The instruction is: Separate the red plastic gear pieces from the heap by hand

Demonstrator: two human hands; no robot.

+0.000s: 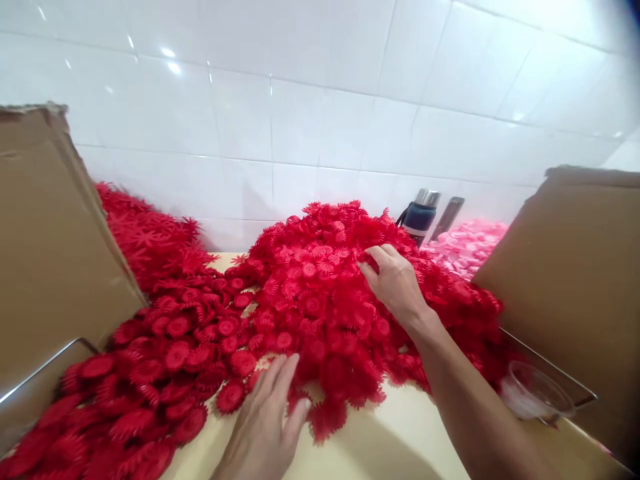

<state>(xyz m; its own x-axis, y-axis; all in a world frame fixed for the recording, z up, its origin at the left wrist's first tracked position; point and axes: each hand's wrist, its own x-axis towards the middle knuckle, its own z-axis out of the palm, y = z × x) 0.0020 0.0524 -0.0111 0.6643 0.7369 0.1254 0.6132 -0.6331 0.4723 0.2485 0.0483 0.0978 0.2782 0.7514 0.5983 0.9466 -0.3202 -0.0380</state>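
A large heap of red flower pieces with fringed edges [310, 267] lies on the pale yellow table [395, 433]. My right hand [395, 280] is at the upper right of the heap, its fingers curled with thumb and index tips close together against the red pieces. Whether a piece is between those tips cannot be made out. Near the front edge of the heap, my left hand [267, 413] is held with fingers stretched out and thumb apart, holding nothing. Several red pieces in front of the heap are smeared by motion.
Cardboard panels stand at left [55, 227] and right [570, 267]. Thicker round red flower pieces [175, 353] and spiky red ones [150, 233] lie left. Behind are a dark blue flask [419, 217] and pink petals [467, 243]. A clear plastic cup [537, 390] sits right, before a tiled wall [300, 120].
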